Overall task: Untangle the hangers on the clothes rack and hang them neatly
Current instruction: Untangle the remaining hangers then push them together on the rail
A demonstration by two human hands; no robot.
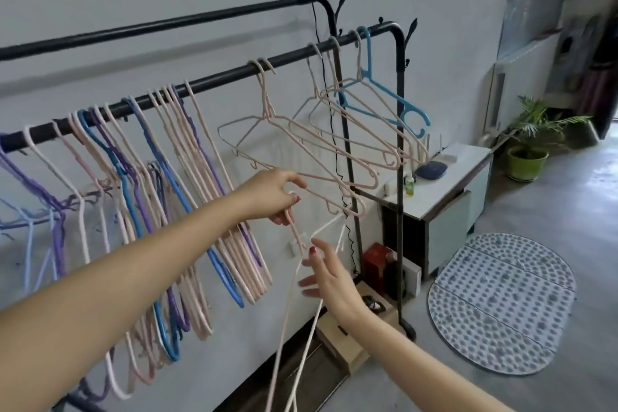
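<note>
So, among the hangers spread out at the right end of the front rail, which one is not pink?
The light blue hanger, hooked furthest right, nearest the rail's bend; its neighbours there are all pale pink.

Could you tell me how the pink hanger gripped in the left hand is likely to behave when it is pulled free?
The pink hanger is a thin open frame, so probably light. Its straight unsagging arms suggest it is fairly stiff. The left hand grips its neck while other hangers cross it, so it will likely snag and swing rather than slide out cleanly.
</note>
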